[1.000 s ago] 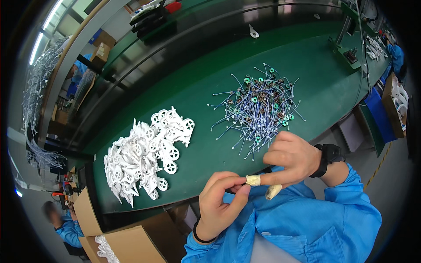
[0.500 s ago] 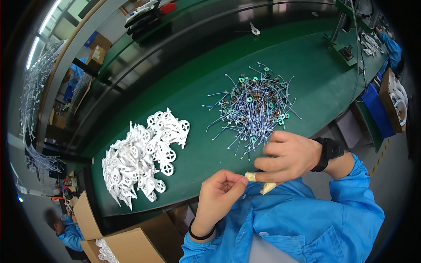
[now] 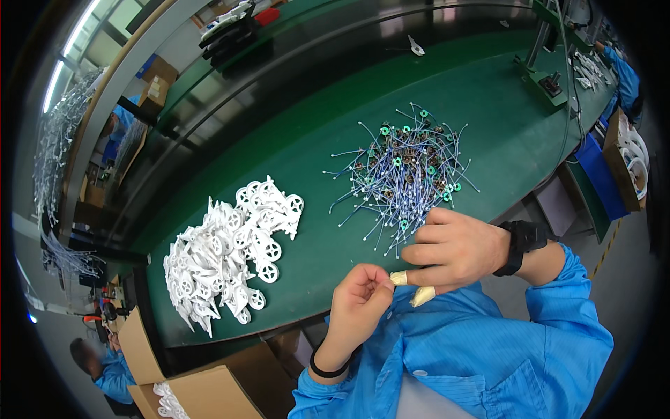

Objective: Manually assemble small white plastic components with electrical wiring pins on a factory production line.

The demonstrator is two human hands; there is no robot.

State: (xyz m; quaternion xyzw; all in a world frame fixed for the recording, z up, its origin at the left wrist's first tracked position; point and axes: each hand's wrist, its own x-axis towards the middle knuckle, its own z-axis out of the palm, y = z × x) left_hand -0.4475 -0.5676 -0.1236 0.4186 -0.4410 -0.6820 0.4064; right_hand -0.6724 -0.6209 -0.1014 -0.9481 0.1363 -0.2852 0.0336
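Note:
My left hand (image 3: pixel 361 297) is closed in a pinch, its thumb and fingertips meeting right at my right index fingertip. Whatever lies inside that pinch, if anything, is too small or hidden to make out. My right hand (image 3: pixel 457 248) is held over my lap at the table's front edge, index finger and thumb stretched out and apart, the other fingers loosely bent. Pale yellow finger covers (image 3: pixel 422 297) wrap its thumb and index tips. Just beyond this hand lies a heap of thin blue-white wires (image 3: pixel 401 181) with small green rings and brownish metal parts.
White plastic parts with spoked wheels (image 3: pixel 223 251) are piled on the green table (image 3: pixel 314 230) at left. An open cardboard box (image 3: pixel 209 394) stands below it. A lone white part (image 3: pixel 416 46) lies far back. Right are a metal stand (image 3: pixel 548 80) and a blue bin (image 3: pixel 601 174).
My left hand has risen slightly and tilted. My right thumb has turned and its yellow cover shows more fully. Both heaps look the same.

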